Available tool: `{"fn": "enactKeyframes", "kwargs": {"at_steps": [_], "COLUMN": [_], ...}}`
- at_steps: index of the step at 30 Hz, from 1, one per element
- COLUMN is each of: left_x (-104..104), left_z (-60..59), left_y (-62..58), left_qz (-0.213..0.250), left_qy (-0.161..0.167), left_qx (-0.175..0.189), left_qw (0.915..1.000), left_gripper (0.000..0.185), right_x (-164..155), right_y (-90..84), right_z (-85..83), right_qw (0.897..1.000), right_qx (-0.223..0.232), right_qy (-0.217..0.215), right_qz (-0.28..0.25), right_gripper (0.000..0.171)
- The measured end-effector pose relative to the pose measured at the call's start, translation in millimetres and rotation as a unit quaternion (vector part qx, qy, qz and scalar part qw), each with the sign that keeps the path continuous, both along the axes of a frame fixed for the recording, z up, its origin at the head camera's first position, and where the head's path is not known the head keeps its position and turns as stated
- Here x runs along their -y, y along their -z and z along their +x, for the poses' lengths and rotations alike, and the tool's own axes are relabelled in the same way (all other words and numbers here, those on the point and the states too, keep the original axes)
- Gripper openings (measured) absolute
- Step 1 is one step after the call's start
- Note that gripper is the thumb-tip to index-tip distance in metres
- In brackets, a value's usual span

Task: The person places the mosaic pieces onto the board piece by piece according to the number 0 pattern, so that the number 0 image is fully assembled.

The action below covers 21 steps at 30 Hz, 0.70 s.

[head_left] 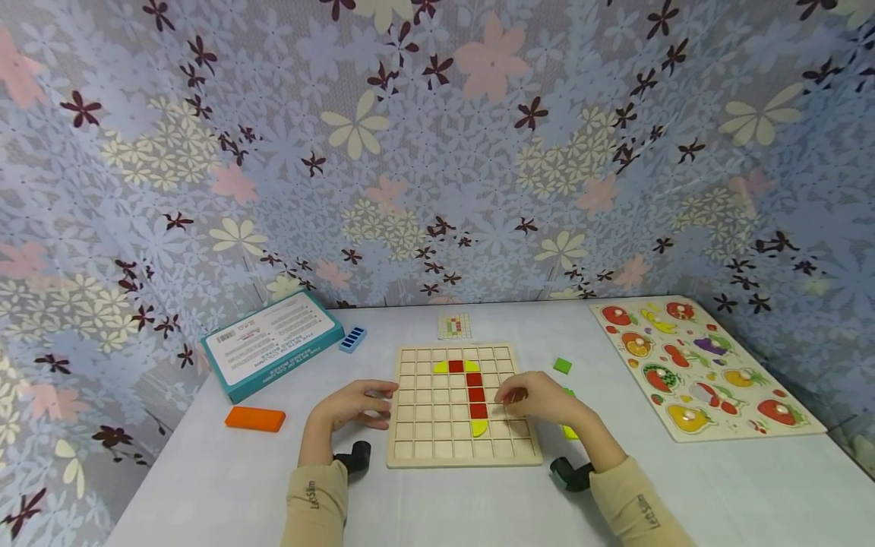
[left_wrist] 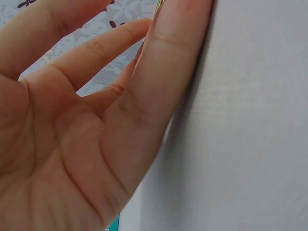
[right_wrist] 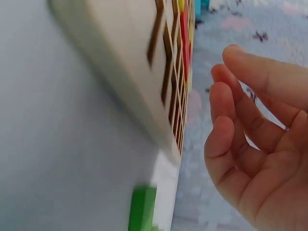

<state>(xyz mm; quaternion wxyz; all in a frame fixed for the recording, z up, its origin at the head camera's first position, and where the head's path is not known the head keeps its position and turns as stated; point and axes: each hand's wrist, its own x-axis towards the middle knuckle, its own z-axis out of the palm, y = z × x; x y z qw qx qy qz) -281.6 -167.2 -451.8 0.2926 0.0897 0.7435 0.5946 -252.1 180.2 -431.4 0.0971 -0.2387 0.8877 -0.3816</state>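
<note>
A wooden grid board (head_left: pixel 424 425) lies in the middle of the white table. It holds a column of red tiles (head_left: pixel 476 395) with yellow half-round pieces (head_left: pixel 478 428) at its top and foot. My left hand (head_left: pixel 352 406) rests on the table against the board's left edge, and the left wrist view shows its fingers (left_wrist: pixel 96 120) fairly straight and the palm bare. My right hand (head_left: pixel 536 399) hovers over the board's right side beside the red column. Its fingers (right_wrist: pixel 250 139) are loosely curled with nothing visible in them. The board (right_wrist: pixel 139 62) appears edge-on there, with a green piece (right_wrist: pixel 142 209) below it.
A green tile (head_left: pixel 562 365) and a yellow-green piece (head_left: pixel 570 431) lie right of the board. A pattern card (head_left: pixel 454 326) sits behind it. At the left are a teal box (head_left: pixel 272 343), a blue piece (head_left: pixel 352 339) and an orange block (head_left: pixel 255 418). A fruit puzzle (head_left: pixel 697 368) lies right.
</note>
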Motion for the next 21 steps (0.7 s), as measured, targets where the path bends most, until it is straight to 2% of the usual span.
{"fn": "enactKeyframes", "kwargs": {"at_steps": [12,21], "left_x": [-0.5,0.1], "left_z": [0.4,0.6], "left_y": [0.0,-0.5], "left_qz": [-0.001,-0.003], "left_qy": [-0.003,0.004], "left_qx": [-0.001,-0.002], "left_qw": [1.0000,1.0000], "left_gripper": [0.051,0.051], "right_x": [-37.7,-51.0], "right_y": [-2.3,-0.5], "right_z": [-6.4,-7.9], "right_qw": [0.999,0.998], "right_qx": [-0.005,0.004], "right_qy": [0.036,0.064], "right_qz": [-0.003,-0.010], "right_gripper": [0.017,0.019]}}
